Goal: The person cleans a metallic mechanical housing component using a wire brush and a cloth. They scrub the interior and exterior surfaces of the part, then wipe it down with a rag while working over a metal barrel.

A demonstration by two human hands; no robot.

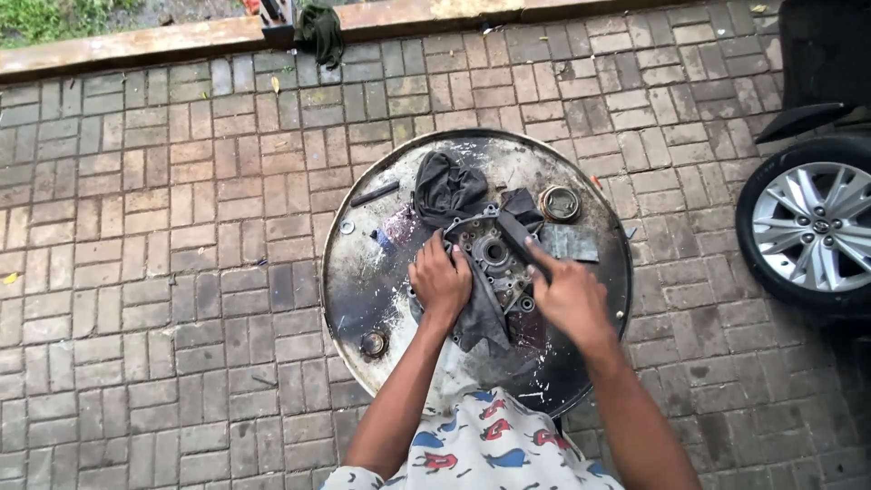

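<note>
The fingers of the left hand (pixel 441 279) are curling down together over a dark rag (pixel 481 313), pressing it against the left side of a round metal machine part (pixel 490 254). The right hand (pixel 567 295) is closing its fingers around a dark narrow tool (pixel 515 234), with the forefinger lying stretched along it. The tool is pointing up and to the left, away from the person, its long axis running slantwise from the right hand toward the part's middle hole, and its far tip is resting on or just above the part's upper right side; which of the two is not clear.

The part is lying flat, its open face turned upward, in the middle of a large round metal drum top (pixel 363 272) that is serving as the work surface. The rag is hanging off the part's near edge toward the person. A second dark cloth (pixel 446 186) is lying bunched just beyond the part. A small metal ring (pixel 560 203) is sitting to the upper right of it, near a flat grey sheet (pixel 572 243). A dark rod (pixel 374 193) is lying near the far left rim, and a small round cap (pixel 373 344) is sitting near the front left rim.

The drum is standing on brick paving (pixel 163 272). A car wheel (pixel 807 227) is showing at the right edge.
</note>
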